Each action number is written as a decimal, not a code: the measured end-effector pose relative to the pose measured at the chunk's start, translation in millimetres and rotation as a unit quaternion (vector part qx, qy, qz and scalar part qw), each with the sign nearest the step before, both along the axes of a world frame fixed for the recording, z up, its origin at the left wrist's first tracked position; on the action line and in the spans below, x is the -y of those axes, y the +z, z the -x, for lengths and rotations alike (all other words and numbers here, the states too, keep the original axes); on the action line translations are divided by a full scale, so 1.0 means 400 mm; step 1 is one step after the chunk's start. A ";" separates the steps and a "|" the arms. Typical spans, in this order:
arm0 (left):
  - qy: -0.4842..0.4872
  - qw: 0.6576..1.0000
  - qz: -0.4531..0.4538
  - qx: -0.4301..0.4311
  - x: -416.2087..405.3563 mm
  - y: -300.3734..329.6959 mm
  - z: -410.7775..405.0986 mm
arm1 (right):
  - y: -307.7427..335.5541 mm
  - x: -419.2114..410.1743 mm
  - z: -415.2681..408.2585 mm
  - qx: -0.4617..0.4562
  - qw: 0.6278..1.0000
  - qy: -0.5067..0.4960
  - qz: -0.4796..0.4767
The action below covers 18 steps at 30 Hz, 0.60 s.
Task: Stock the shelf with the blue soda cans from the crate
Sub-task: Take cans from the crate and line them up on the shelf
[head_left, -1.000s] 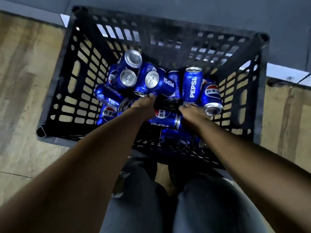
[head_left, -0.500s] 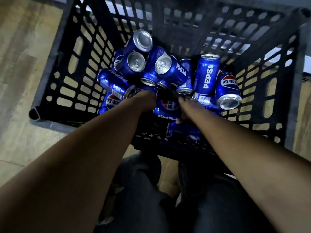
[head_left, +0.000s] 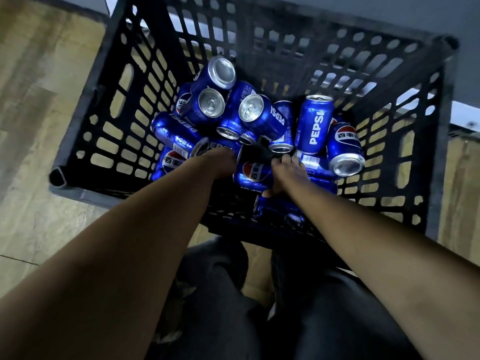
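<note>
Lying crosswise at frame centre, the logo can (head_left: 253, 172) sits between left hand (head_left: 220, 162) and right hand (head_left: 289, 171), which curls onto it; left's grasp is hidden.

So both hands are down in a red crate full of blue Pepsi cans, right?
Not quite: the crate is black, not red, as the head view shows. Otherwise yes, the left hand and right hand reach down among the blue Pepsi cans.

PEPSI on upright blue can (head_left: 314, 124), others too
</note>
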<state>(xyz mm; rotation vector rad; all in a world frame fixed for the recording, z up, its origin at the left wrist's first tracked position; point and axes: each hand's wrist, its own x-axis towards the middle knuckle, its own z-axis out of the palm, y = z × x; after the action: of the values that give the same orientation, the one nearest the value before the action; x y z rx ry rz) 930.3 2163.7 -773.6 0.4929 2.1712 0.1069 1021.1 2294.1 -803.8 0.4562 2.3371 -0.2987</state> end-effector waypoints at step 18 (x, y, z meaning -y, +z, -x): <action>0.360 0.910 -0.147 0.143 0.015 0.336 -0.069 | 0.484 0.063 -0.007 -0.066 0.991 -0.113 -0.028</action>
<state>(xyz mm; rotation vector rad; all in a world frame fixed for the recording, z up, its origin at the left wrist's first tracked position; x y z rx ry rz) 958.0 2157.6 -639.3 -0.1837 1.9462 0.8641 1024.1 2268.7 -610.3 0.7526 2.4301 -0.3816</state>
